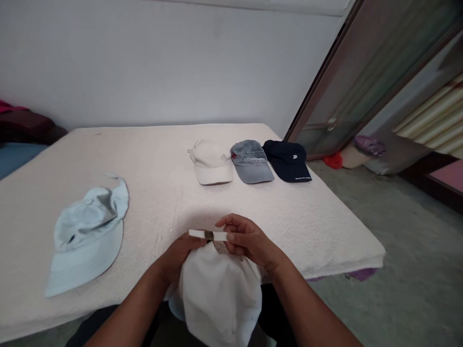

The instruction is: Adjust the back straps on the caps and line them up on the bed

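both hands, left hand (181, 258) and right hand (249, 241), pinch the white cap (219, 294) strap (cap below them).

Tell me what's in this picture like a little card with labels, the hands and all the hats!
Left hand: pinches the strap of the white cap
Right hand: pinches the same strap, other end
Cloth-covered surface: bears four more hats
Left side: pale blue bucket hat
Far row, left to right: cream cap, grey cap, navy cap
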{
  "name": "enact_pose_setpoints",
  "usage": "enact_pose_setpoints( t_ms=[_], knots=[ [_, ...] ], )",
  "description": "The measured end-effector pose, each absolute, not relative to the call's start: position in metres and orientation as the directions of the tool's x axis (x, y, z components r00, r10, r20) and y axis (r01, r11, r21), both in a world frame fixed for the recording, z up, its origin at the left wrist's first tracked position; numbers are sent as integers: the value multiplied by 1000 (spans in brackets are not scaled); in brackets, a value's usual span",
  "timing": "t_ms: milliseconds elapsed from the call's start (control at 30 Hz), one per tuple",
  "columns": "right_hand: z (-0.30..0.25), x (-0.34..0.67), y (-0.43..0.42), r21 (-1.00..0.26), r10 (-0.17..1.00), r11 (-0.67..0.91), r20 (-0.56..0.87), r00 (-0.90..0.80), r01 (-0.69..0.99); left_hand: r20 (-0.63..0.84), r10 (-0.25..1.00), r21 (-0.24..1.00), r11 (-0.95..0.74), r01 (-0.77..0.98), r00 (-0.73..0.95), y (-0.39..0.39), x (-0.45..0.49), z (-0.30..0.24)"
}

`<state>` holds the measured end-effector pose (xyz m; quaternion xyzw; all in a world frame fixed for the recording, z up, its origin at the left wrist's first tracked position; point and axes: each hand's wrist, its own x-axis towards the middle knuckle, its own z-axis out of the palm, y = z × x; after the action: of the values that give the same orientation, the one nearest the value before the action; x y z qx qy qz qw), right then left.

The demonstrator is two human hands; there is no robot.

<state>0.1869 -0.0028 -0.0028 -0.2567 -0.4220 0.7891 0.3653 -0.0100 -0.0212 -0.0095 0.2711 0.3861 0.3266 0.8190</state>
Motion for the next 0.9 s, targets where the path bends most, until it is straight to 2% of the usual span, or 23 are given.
enact_pose_setpoints(
  t_ms=[133, 333, 533, 700, 800, 900],
  knots=[
    [-6, 182, -3, -843, 763, -411, -109, -637, -348, -443, 745, 712, 630, -310, 498, -23, -7, -8],
    [-7, 180, -1, -866, 791, -392, -146, -595, -309, -425, 772, 786, 574, -231, 473, -21, -6, -7],
    [-13, 175, -2, -932, 749, -336, -178, -638, -135, -476, 738, 768, 613, -183, 478, -26, -2, -11],
    [-13, 177, 0, -957, 758, -285, -198, -622, -43, -538, 755, 713, 645, -275, 375, -29, 0, -12],
    [-14, 177, 1, -970, 770, -243, -194, -608, 2, -537, 720, 670, 681, -296, 440, -27, -2, -15],
    [-17, 176, 1, -978, 783, -207, -183, -594, 29, -469, 709, 732, 646, -217, 528, -22, -6, -18]
  ],
)
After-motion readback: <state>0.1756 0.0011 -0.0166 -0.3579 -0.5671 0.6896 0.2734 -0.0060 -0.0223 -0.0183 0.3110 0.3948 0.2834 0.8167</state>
